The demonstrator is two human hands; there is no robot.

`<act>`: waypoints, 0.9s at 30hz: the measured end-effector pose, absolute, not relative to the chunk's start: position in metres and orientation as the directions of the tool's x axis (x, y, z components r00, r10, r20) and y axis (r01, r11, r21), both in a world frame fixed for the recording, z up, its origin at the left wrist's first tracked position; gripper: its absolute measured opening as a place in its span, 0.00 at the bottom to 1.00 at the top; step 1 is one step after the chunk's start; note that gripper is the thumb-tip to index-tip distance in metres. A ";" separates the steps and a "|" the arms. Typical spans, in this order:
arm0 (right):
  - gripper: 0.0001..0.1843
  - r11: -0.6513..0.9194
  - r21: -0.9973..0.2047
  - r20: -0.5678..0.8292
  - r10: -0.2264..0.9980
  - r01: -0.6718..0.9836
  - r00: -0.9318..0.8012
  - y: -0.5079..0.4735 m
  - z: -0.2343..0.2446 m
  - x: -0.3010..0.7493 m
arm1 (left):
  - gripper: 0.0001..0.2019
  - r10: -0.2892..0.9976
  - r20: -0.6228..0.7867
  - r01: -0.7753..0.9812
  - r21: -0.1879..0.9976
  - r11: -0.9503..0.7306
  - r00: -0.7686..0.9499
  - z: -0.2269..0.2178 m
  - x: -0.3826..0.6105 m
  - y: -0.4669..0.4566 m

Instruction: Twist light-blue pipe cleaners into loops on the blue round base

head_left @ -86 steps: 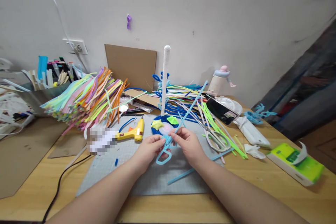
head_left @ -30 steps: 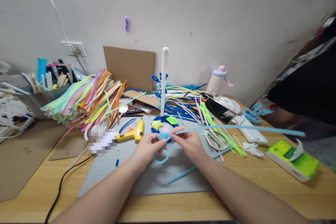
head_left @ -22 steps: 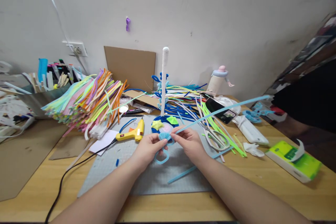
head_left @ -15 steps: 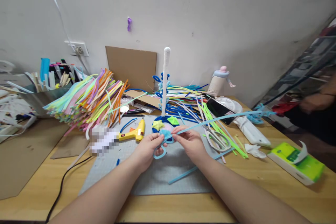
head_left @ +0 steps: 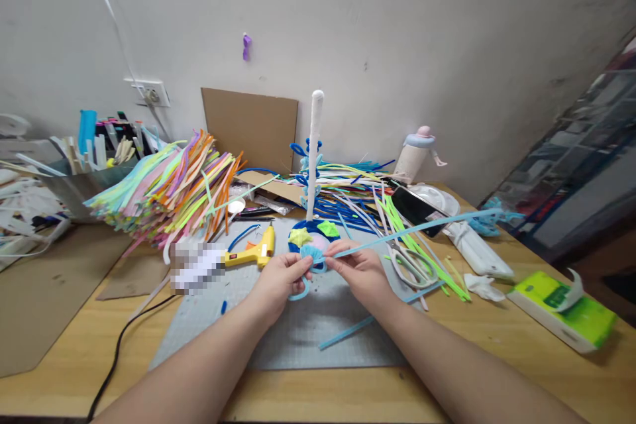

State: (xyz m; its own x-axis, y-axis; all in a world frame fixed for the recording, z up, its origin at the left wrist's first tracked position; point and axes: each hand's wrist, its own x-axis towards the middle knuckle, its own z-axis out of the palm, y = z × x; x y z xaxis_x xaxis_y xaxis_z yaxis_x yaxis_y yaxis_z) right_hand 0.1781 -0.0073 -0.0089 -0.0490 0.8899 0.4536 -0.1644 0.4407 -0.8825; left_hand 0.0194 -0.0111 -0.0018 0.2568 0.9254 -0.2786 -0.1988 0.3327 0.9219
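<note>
Closely together, the left hand (head_left: 279, 278) and right hand (head_left: 361, 270) are held above the grey mat (head_left: 308, 334), fingertips pinched on a light-blue pipe cleaner piece (head_left: 312, 256). A fuzzy coil is seen between them, its long tail stretched rightward.

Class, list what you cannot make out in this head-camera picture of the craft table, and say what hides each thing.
1. Light blue coil: head view, partly covered by the left hand holding it and the right hand pinching the long pipe cleaner; its full shape is hidden.
2. Patch beside the yellow glue gun: pixelated, contents unreadable.
3. Black cable: cut off by the bottom edge.
4. Shelves at the right edge: blurred.
</note>
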 end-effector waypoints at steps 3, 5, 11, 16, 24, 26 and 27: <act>0.02 0.415 -0.896 0.428 0.902 -0.156 -0.061 -0.008 -0.008 0.178 | 0.17 0.926 -0.277 -0.187 0.926 0.329 0.255 0.001 0.019 -0.011; 0.02 0.386 -0.908 0.401 0.914 -0.166 -0.065 -0.010 -0.007 0.179 | 0.16 0.919 -0.285 -0.198 0.918 0.343 0.271 0.002 0.019 -0.012; 0.03 0.274 -0.927 0.305 0.949 -0.257 -0.086 -0.009 -0.009 0.180 | 0.12 0.876 -0.300 -0.309 0.851 0.425 0.378 0.003 0.016 -0.013; 0.02 0.314 -0.912 0.353 0.929 -0.263 -0.114 -0.009 -0.006 0.181 | 0.11 0.873 -0.264 -0.356 0.835 0.419 0.409 0.001 0.015 -0.012; 0.02 0.371 -0.910 0.395 0.912 -0.187 -0.112 -0.011 0.000 0.181 | 0.14 0.907 -0.256 -0.285 0.890 0.356 0.335 0.001 0.017 -0.012; 0.03 0.323 -0.923 0.348 0.933 -0.210 -0.090 -0.010 -0.003 0.180 | 0.14 0.914 -0.259 -0.241 0.909 0.340 0.312 0.000 0.018 -0.011; 0.03 0.304 -0.927 0.329 0.940 -0.219 -0.088 -0.009 -0.004 0.180 | 0.15 0.917 -0.258 -0.219 0.918 0.330 0.303 0.000 0.018 -0.011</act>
State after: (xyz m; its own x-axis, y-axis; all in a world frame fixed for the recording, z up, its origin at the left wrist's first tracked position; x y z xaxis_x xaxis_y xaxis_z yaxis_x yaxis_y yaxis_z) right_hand 0.1803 -0.0093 -0.0040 -0.0876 0.9402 0.3293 -0.2191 0.3043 -0.9270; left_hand 0.0185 -0.0110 -0.0001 0.3033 0.9174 -0.2578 -0.2185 0.3302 0.9183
